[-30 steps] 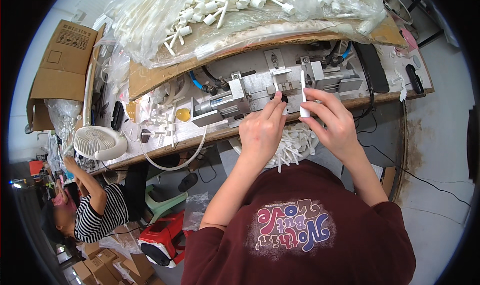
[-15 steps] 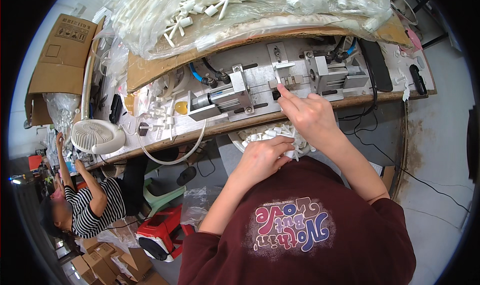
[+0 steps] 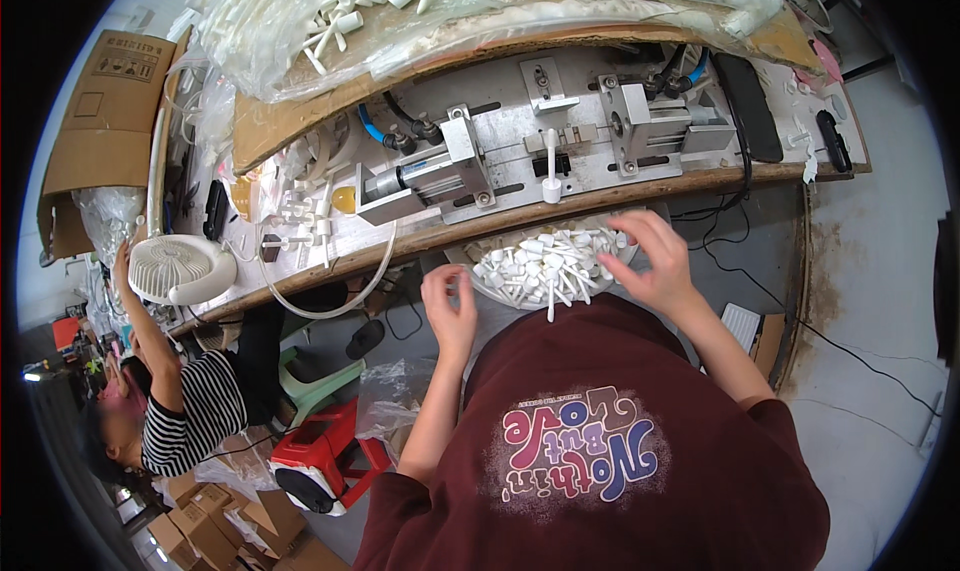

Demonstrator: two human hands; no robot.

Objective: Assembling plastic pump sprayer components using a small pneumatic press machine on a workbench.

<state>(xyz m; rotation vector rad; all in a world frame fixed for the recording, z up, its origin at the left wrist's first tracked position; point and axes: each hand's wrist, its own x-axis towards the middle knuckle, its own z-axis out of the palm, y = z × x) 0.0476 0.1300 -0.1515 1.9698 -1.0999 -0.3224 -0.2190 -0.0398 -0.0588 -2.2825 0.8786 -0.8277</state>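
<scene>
My left hand [image 3: 448, 309] is raised at the left rim of a basin [image 3: 470, 283], its thumb and fingers apart and nothing visible in them. Over the basin's right side hovers my right hand [image 3: 657, 263], fingers spread from the thumb, empty as far as I can see. Between them a heap of white plastic sticks with round caps [image 3: 545, 266] fills the basin in front of my lap. One similar white capped stick [image 3: 551, 161] rests in the metal fixture [image 3: 572, 137] on the bench, its cap toward me.
Two pneumatic cylinders [image 3: 425, 178] [image 3: 670, 131] flank the fixture. Behind them cardboard [image 3: 290, 126] carries a plastic bag with more white pieces. A white fan [image 3: 182, 269] and looped hose [image 3: 330, 323] are at left. A co-worker in a striped shirt [image 3: 195, 411] reaches toward the bench.
My right hand has come down from the fixture to the basin, uncovering the capped stick there. My left hand has drawn leftward off the heap and opened. The co-worker's arm reaches farther.
</scene>
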